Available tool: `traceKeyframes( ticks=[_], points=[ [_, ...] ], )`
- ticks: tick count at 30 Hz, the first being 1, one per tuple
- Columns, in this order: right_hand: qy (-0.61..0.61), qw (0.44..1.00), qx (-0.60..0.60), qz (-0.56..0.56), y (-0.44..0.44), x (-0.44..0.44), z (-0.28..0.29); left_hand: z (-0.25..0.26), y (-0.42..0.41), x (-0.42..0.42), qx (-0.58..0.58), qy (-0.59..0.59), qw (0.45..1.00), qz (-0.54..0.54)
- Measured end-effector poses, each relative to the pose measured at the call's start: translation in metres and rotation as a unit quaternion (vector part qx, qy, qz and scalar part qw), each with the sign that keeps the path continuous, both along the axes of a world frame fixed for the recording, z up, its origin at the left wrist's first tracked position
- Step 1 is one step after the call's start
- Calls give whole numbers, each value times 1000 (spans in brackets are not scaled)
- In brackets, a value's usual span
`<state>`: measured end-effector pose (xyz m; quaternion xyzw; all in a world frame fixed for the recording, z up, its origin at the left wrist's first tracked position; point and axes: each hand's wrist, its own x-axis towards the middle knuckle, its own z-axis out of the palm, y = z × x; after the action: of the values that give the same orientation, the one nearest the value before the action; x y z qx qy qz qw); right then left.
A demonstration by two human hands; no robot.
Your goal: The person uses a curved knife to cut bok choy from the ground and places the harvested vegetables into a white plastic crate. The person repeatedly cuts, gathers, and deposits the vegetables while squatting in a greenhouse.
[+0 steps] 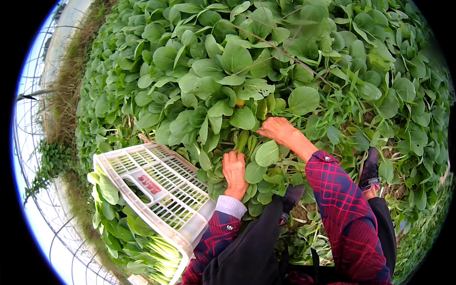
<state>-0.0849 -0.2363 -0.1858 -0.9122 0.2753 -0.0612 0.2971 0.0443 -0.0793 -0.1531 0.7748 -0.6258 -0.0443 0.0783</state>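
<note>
My left hand (235, 174) is low among the leafy green plants, its curled fingers at the base of a green-stemmed plant (242, 141). Just up and to the right, my right hand (278, 131) reaches into the same foliage with its fingers bent, the fingertips partly hidden by leaves. Whether either hand grips a stem cannot be told. To the left of my left hand stands a white plastic crate (167, 185), with harvested leafy greens (156, 249) inside, their pale stems lying side by side.
Dense leafy greens (235, 58) spread ahead and to both sides. Thin dry twigs (281, 50) cross above them. My shoes (369, 169) stand among low plants and soil. Dry grass (67, 85) and a curved greenhouse frame (32, 96) line the far left.
</note>
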Motion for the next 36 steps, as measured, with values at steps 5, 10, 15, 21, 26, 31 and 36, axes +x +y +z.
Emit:
traceKeyframes(
  ticks=[5,10,15,21,26,31,36],
  points=[
    [88,995,36,-23,5,-2,-6,1,2,5,6,22,1000,14],
    [81,996,44,-10,2,-1,-14,7,-1,6,7,49,998,31],
    [179,967,177,-32,1,-12,-1,6,3,6,23,91,994,60],
    [-8,984,7,-175,39,-82,34,25,-13,9,-88,118,986,83],
    [-223,792,335,-459,64,-112,121,88,-44,1,-132,1,990,-57],
    [-362,728,273,-513,79,-144,168,165,-60,13,-145,305,940,50],
    [-484,672,325,-457,69,-139,228,224,-59,6,-89,815,568,80]
  ],
)
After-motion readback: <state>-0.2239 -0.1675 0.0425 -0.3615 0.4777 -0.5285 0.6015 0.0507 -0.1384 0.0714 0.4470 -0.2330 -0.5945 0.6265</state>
